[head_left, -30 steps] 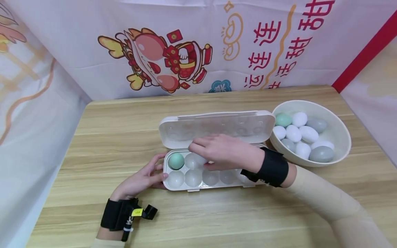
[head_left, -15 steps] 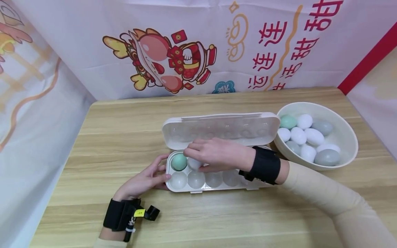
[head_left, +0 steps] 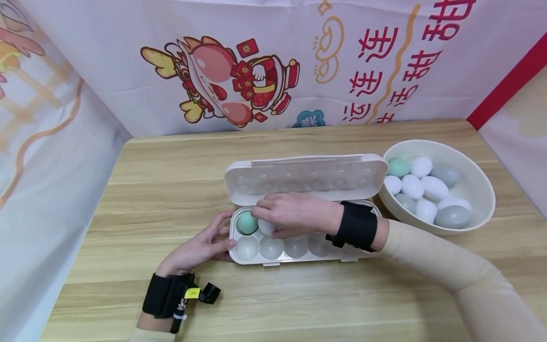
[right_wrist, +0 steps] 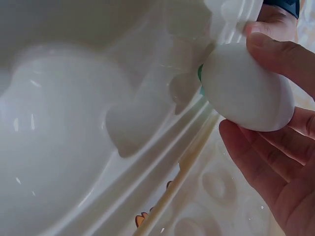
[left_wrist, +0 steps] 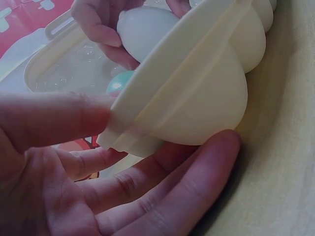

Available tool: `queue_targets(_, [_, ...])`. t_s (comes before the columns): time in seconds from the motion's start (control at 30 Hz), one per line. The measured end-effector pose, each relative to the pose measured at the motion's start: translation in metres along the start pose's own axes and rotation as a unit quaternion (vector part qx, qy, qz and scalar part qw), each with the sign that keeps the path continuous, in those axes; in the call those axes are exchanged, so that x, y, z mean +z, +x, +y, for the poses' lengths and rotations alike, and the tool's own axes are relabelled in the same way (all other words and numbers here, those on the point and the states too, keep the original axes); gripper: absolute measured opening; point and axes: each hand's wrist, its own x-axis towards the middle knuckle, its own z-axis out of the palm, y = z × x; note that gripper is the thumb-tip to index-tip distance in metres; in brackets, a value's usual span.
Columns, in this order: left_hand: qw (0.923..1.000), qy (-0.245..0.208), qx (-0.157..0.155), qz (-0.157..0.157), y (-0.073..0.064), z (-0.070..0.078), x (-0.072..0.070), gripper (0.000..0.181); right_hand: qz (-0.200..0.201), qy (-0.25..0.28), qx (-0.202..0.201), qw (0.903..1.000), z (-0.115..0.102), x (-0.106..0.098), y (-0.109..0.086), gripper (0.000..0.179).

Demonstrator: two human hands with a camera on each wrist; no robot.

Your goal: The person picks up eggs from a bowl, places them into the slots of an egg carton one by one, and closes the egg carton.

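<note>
A white egg carton (head_left: 292, 260) lies on the table with its lid (head_left: 307, 194) raised at the back. One green egg (head_left: 247, 223) sits in the back-left cup. My right hand (head_left: 295, 212) pinches a white egg (right_wrist: 248, 88) between thumb and fingers, over the back-row cup beside the green egg. In the head view the hand covers most of that white egg. My left hand (head_left: 194, 249) grips the carton's left end; in the left wrist view its thumb lies on the rim and its fingers reach under the cups (left_wrist: 206, 103).
A cream bowl (head_left: 485, 204) holding white, grey and green eggs stands right of the carton, close to the lid's right end. The wooden table (head_left: 171, 180) meets a printed cloth (head_left: 128, 95) at the back and sides.
My right hand has moved slightly left along the carton with the white egg, nearer the green egg. My left hand keeps its grip. The head view has shifted slightly.
</note>
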Motion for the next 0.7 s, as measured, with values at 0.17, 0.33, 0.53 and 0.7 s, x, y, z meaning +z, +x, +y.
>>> queue_targets(0.17, [1.0, -0.002, -0.001, -0.002, 0.0, 0.0, -0.001, 0.062, -0.008, -0.018, 0.004, 0.9998, 0.001, 0.002, 0.004, 0.046])
queue_targets(0.33, [1.0, -0.002, -0.002, -0.003, -0.001, 0.0, -0.002, 0.062, -0.005, -0.06, -0.002, 0.9982, 0.0, 0.006, 0.007, 0.047])
queue_targets(0.53, [1.0, -0.005, -0.002, -0.003, -0.001, 0.001, -0.002, 0.062, -0.006, -0.087, 0.001, 0.9962, -0.001, 0.007, 0.011, 0.049])
queue_targets(0.7, [1.0, -0.006, -0.001, -0.002, -0.001, 0.002, -0.002, 0.062, -0.022, -0.091, 0.011, 0.9955, -0.002, 0.008, 0.013, 0.053])
